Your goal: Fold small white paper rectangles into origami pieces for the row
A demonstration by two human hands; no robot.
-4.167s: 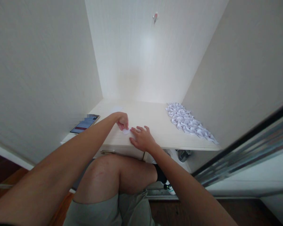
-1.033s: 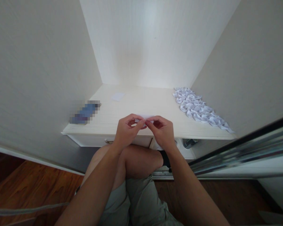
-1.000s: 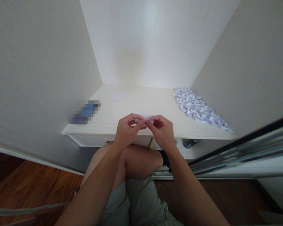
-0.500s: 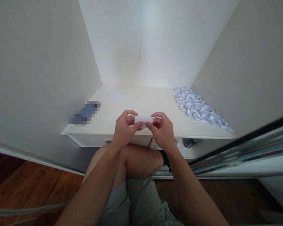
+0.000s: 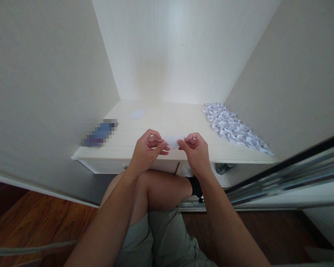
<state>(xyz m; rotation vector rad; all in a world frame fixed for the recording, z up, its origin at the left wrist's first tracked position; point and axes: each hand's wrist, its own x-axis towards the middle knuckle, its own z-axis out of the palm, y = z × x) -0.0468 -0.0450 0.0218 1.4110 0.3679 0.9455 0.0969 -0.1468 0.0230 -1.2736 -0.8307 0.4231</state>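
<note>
A small white folded paper piece (image 5: 173, 141) is held just above the front edge of the pale wooden shelf (image 5: 167, 122). My left hand (image 5: 147, 152) pinches its left end with thumb and fingers closed. My right hand (image 5: 195, 152) pinches its right end the same way. Both hands hover over my raised knee, close to the shelf's front edge.
A long heap of several folded white paper pieces (image 5: 233, 128) lies along the shelf's right side by the wall. A flat white paper sheet (image 5: 138, 114) rests at the back left. A phone (image 5: 99, 132) lies at the left edge. A sliding door rail (image 5: 284, 174) runs at right.
Earlier my hands pressed the paper on the shelf; they have since lifted it. In the last second my hands moved slightly apart and the paper now shows wider between them.
</note>
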